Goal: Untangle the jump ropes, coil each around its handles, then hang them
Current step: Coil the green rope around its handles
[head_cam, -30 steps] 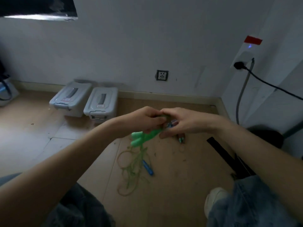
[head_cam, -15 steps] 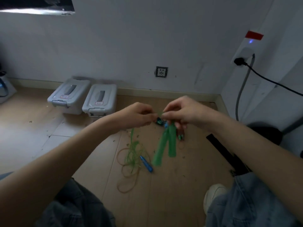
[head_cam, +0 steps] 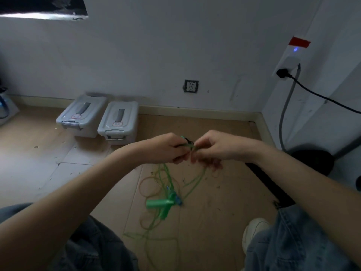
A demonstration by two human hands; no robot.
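Both hands meet in front of the person above the floor [head_cam: 205,222]: the left hand [head_cam: 168,148] and the right hand [head_cam: 213,147] each have a narrow grip, pinching the green jump rope [head_cam: 190,146] between curled fingers. From there its strands hang down to the green handles [head_cam: 160,204], which dangle crossed just above a loose tangle of rope and a blue handle [head_cam: 178,200]. Two grey lidded boxes [head_cam: 101,118] sit by the wall.

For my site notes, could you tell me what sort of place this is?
Probably a bare indoor room, perhaps used for storage: a wooden floor, a wall socket above the skirting, and two lidded grey storage boxes against the wall.
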